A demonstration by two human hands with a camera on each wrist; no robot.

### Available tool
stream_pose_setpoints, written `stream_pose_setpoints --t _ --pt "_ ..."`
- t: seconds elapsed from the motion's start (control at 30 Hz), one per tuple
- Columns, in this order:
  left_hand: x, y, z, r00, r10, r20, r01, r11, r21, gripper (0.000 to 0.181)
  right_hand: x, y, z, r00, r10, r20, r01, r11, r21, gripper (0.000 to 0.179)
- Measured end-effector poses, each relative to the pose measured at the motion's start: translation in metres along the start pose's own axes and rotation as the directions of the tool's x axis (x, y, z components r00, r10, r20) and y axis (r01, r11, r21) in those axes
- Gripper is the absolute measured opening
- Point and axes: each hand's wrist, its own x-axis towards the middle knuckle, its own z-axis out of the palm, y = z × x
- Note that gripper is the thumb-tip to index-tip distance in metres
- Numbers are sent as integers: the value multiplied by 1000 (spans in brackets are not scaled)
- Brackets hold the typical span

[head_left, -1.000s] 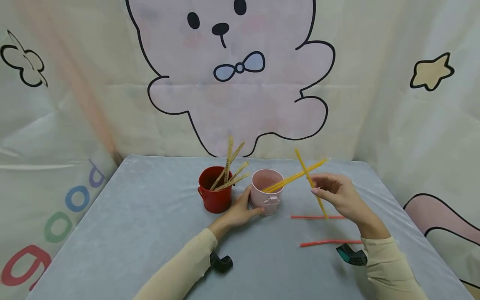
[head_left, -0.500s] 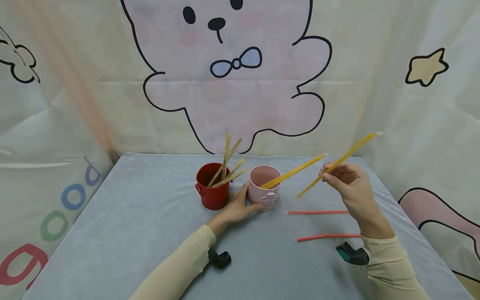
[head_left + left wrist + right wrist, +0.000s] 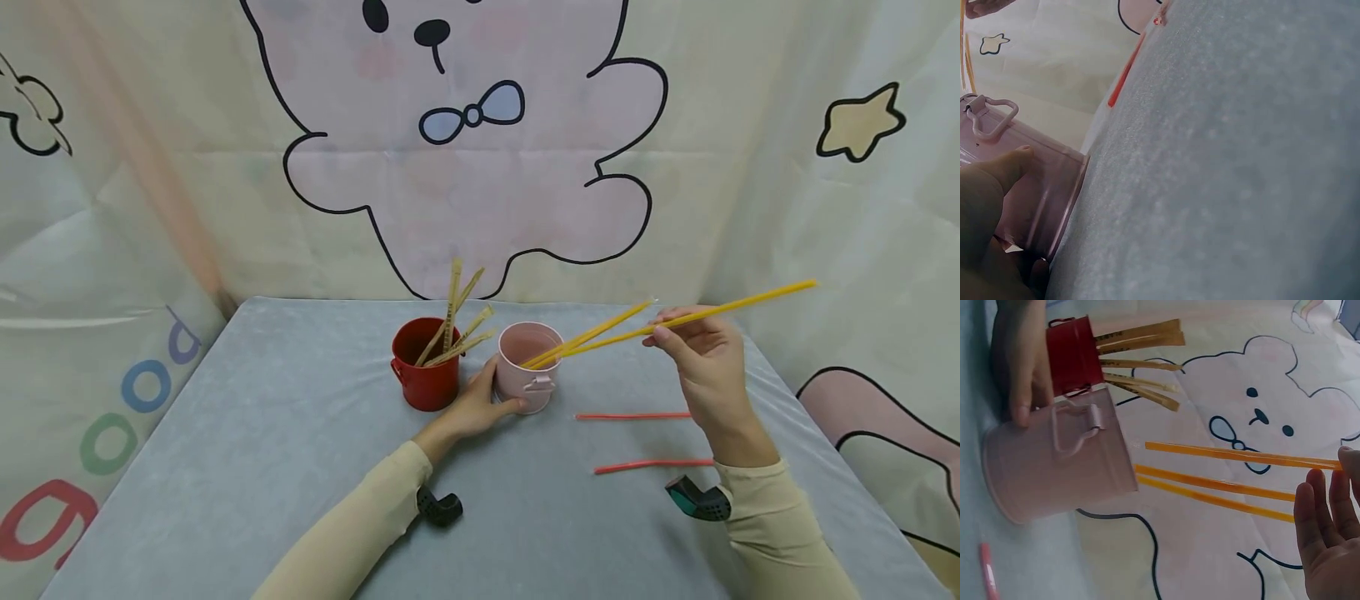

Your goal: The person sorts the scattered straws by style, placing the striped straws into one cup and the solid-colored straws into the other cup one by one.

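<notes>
My left hand (image 3: 471, 407) holds the pink pail (image 3: 527, 392) by its side, thumb along the front below the small handle. Between thumb and fingertips my right hand (image 3: 708, 367) pinches a yellow straw (image 3: 738, 303), slanted with its lower end by the pail's rim. Two other yellow straws (image 3: 1210, 492) lean out of the pail toward the right. In the right wrist view, the pinched end of the held straw (image 3: 1241, 455) is at the right edge, and its far tip points at the pail's mouth.
Left of the pink pail stands a red pail (image 3: 426, 379) with several paper-wrapped sticks (image 3: 453, 312). Two red straws (image 3: 652, 463) lie on the grey-blue cloth (image 3: 247, 467) near my right forearm. A printed curtain (image 3: 750, 167) hangs behind the table.
My right hand has turned the yellow straw from steeply crosswise to a low slant, its lower end now by the pink pail's rim. My left hand keeps its hold on the pail.
</notes>
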Motion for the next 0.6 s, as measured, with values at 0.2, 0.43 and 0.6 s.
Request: stream_pose_setpoints --t 0.2,0.43,0.6 --pt "2 -1 0 1000 -14 2 14 1000 12 90 -5 19 4 999 38 -8 -39 984 -172 16" --pt "0 -1 1 1000 -11 -2 11 1000 3 91 -11 36 14 992 125 -35 -129 912 -390 18" --pt "0 0 1 1000 -4 -7 4 1000 -5 91 -14 41 15 984 178 27 -144 869 -473 19"
